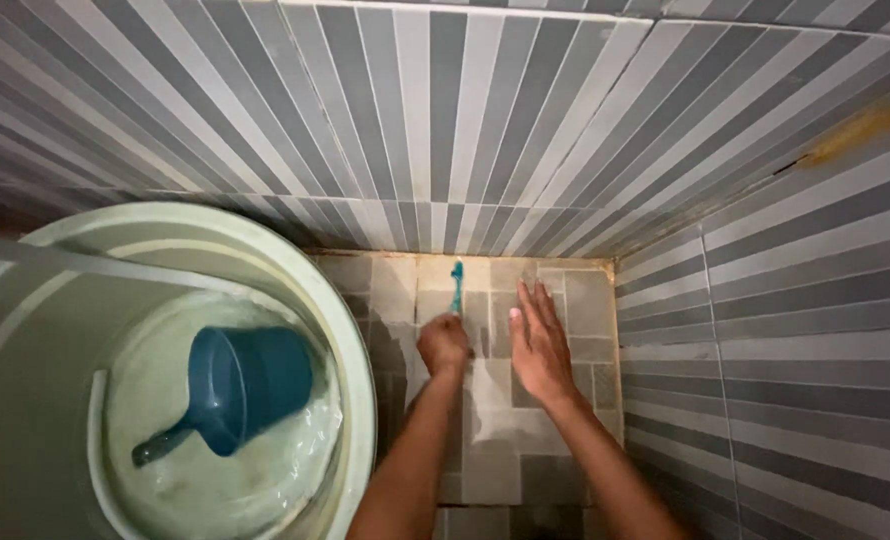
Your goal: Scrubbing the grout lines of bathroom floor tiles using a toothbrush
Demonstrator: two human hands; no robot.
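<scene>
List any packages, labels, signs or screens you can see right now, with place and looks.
None in view: no package, label, sign or screen.
Only striped grey wall tiles, a pale green bucket with a blue scoop in water, and the left hand gripping a teal brush beside the flat right hand.

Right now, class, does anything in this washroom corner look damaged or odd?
Yes. A brown, rust-like stain runs along a tile joint on the right wall, with a dark crack-like mark at its lower end. The rest of the wall looks clean.
</scene>
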